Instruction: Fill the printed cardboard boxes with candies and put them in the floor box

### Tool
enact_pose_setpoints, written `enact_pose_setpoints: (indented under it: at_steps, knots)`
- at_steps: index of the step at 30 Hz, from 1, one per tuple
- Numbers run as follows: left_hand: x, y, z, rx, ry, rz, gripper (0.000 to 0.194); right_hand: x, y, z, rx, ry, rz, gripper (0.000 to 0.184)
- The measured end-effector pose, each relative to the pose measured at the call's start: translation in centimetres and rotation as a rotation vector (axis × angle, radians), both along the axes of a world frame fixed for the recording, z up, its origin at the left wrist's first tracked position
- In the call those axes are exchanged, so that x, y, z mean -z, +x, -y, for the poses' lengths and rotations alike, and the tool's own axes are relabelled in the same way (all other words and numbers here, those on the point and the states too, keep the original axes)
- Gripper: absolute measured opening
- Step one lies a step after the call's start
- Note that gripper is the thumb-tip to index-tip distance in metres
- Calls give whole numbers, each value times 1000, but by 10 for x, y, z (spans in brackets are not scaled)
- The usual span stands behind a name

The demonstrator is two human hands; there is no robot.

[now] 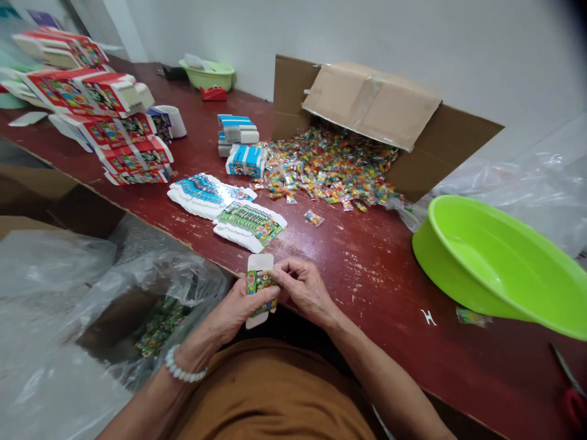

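Note:
Both hands hold a small printed cardboard box (258, 289) upright at the near table edge. Its front is green and multicoloured, and a white flap stands open at its top. My left hand (238, 308), with a white bead bracelet (184, 365) on the wrist, grips its lower part. My right hand (303, 288) pinches it from the other side, fingers over its face. Just ahead lie stacks of flat box blanks, green-printed (250, 226) and blue-printed (202, 194).
The dark red table (367, 269) holds a cardboard carton (371, 104) spilling wrapped sweets (330, 165), a tilted green basin (495, 263), and stacks of red (105, 116) and blue boxes (243, 150). Scissors (568, 391) lie at right. A plastic-lined carton (137, 299) sits below left.

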State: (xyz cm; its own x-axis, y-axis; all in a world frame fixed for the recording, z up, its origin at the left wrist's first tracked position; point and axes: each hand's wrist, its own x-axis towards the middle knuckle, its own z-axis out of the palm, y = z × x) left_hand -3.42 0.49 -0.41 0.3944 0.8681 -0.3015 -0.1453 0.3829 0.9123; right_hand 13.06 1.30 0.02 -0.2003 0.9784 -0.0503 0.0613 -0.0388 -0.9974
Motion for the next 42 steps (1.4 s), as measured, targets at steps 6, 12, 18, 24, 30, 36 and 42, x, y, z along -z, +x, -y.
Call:
enact_pose_setpoints:
  at_steps: [6,12,18,24,30,36,42]
  knots:
    - [-4,6,10,-376,228,-80,67,-5,6,-3,113,67,58,22]
    - [2,5,18,-423,323,-122,58,13,-13,5,176,18,-307,41]
    - [2,1,11,-358,238,-112,25,18,-8,8,160,-6,-274,25]
    - [5,4,16,-230,300,-162,12,11,8,8,53,-369,-442,31]
    - [7,3,21,-290,247,-35,34,1,6,9,17,-67,-150,21]
    - [16,2,23,-58,-140,329,53,9,1,12,-23,128,23,17]
    - [13,-3,22,-103,-80,190,59,-6,-16,5,-73,-167,-132,34]
